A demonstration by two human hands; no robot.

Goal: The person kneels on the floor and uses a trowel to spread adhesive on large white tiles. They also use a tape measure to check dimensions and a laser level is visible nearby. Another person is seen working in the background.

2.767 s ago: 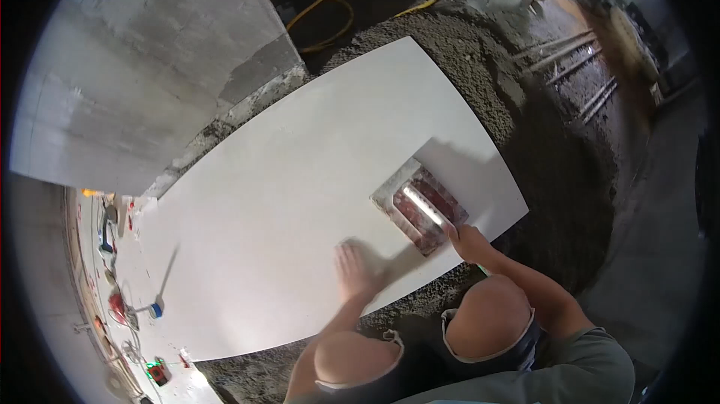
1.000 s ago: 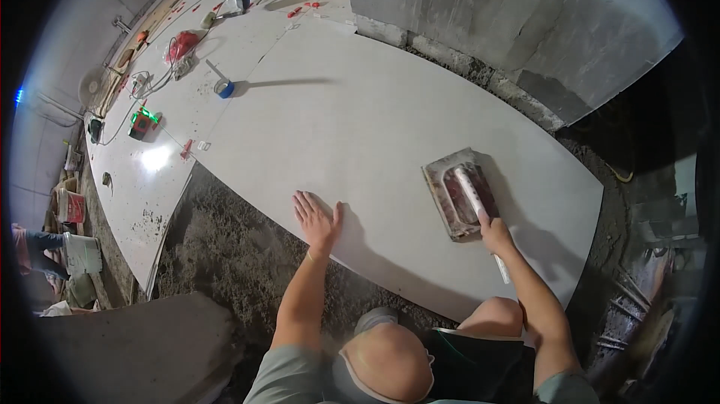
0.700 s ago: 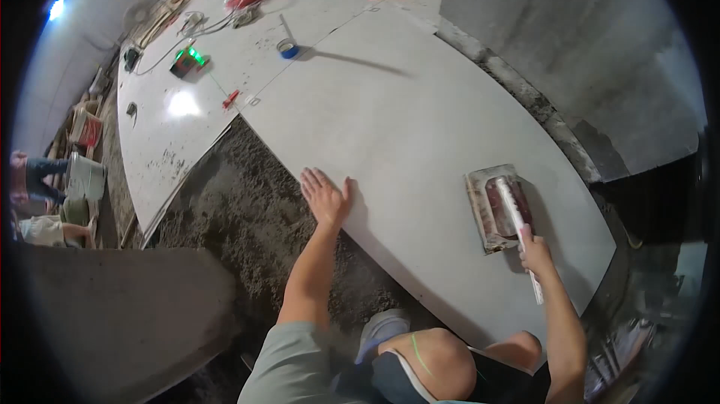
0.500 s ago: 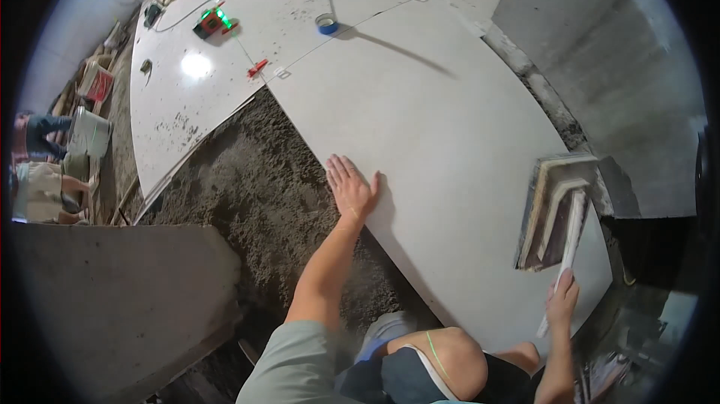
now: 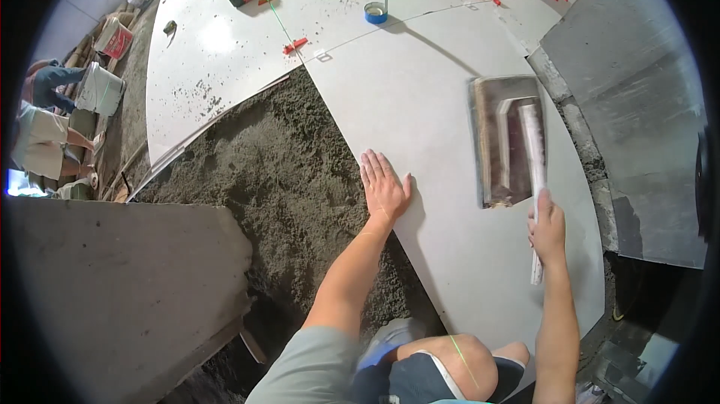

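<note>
In the head view, the rough-edged, handled block (image 5: 516, 141) has been shifted up the smooth, pale slab (image 5: 442, 119) to right of centre, so a farther stretch seems reached. Its white bar (image 5: 534, 150) is wrapped by the curled fingers of the right hand (image 5: 547, 228). The left hand (image 5: 385, 192) is laid flat, 4 fingers close together, 1 thumb spread. Crumbly mortar (image 5: 262, 145) is exposed left of centre.

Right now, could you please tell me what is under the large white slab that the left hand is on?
Grey, crumbly mortar-like material shows along the left edge of the white slab; whatever lies beneath the slab is covered and cannot be seen.
</note>
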